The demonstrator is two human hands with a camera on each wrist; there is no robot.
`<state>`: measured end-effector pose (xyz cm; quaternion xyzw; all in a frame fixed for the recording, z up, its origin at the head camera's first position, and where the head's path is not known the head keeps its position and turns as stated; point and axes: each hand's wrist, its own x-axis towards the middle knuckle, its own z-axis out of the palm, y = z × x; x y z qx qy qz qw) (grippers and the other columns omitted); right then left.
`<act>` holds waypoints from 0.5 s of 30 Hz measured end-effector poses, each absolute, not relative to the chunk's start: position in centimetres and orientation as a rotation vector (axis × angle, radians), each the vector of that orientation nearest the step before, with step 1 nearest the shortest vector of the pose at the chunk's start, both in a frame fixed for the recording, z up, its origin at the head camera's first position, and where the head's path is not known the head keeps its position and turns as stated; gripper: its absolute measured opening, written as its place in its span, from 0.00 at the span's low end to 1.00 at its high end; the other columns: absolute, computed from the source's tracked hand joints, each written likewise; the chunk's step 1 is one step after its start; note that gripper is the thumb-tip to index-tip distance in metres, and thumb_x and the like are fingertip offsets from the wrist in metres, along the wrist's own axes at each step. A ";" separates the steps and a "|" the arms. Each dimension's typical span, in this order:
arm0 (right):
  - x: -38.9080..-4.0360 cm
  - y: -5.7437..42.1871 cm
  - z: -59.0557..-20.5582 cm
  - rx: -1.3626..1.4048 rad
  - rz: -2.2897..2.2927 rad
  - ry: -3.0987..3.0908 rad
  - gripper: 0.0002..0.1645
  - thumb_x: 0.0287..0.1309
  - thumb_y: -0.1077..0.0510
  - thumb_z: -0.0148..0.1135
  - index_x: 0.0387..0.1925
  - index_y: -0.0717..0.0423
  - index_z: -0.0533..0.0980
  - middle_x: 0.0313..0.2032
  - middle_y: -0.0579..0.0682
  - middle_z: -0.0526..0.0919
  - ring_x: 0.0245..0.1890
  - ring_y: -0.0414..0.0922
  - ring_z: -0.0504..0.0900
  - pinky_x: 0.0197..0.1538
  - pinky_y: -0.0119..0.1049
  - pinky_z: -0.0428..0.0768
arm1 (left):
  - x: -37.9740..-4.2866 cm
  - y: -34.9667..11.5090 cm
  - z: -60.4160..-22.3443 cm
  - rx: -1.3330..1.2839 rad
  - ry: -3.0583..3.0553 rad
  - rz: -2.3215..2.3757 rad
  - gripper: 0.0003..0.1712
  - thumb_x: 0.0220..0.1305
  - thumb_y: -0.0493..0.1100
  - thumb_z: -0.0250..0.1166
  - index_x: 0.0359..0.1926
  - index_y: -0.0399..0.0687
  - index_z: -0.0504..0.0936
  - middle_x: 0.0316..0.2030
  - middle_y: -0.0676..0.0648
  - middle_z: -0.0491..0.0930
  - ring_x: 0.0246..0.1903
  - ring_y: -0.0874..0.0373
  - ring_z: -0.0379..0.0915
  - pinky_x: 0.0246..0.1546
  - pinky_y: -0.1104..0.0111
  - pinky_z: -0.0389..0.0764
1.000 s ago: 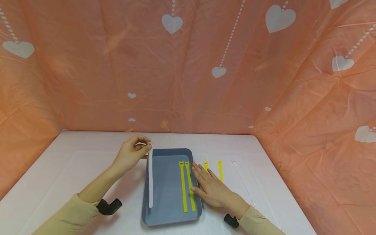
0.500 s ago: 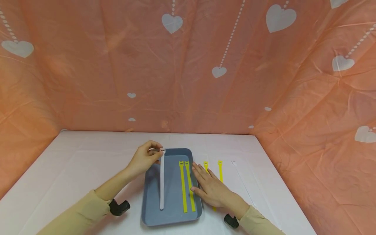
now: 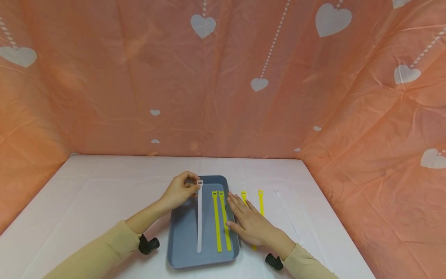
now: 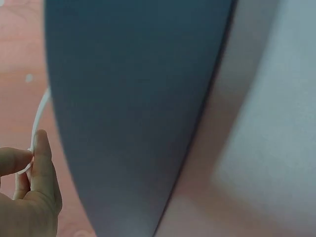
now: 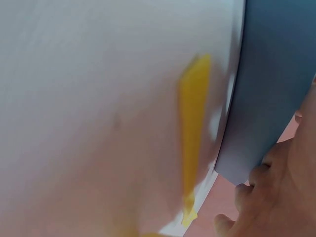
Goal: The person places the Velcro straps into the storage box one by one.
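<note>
Between thumb and fingers, my left hand [image 3: 179, 192] pinches the slotted head of a white hook-and-loop cable tie [image 3: 199, 221], which hangs lengthwise over the grey-blue tray [image 3: 184, 260]. In the left wrist view the same white tie [image 4: 39, 113] curves up from the fingertips behind the tray wall [image 4: 128, 123]. Two yellow cable ties [image 3: 217, 223] lie side by side in the right half of the tray. My right hand [image 3: 249, 223] rests with straight fingers along the tray's right rim, partly covering a yellow tie [image 3: 244, 193] on the table.
Right of the tray, another yellow cable tie [image 3: 261, 203] lies on the white table [image 3: 104, 190], partly behind the right hand. Farther right is a thin white strip [image 3: 289, 217]. An orange curtain [image 3: 223, 97] with hearts encloses the back and sides.
My left hand has carried the white cable tie rightward and slightly nearer, from the tray's left rim to over its middle. The right hand has stayed in place.
</note>
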<state>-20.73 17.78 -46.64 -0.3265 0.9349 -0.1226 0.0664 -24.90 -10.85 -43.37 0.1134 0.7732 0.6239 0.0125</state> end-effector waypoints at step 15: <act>-20.7 17.8 -46.6 -0.996 -0.361 2.824 0.46 0.80 0.34 0.40 0.83 0.58 0.47 0.84 0.48 0.40 0.83 0.51 0.44 0.80 0.59 0.50 | -26.5 -10.2 -45.1 0.323 2.453 1.766 0.11 0.70 0.30 0.65 0.51 0.33 0.78 0.42 0.40 0.80 0.36 0.50 0.86 0.39 0.59 0.88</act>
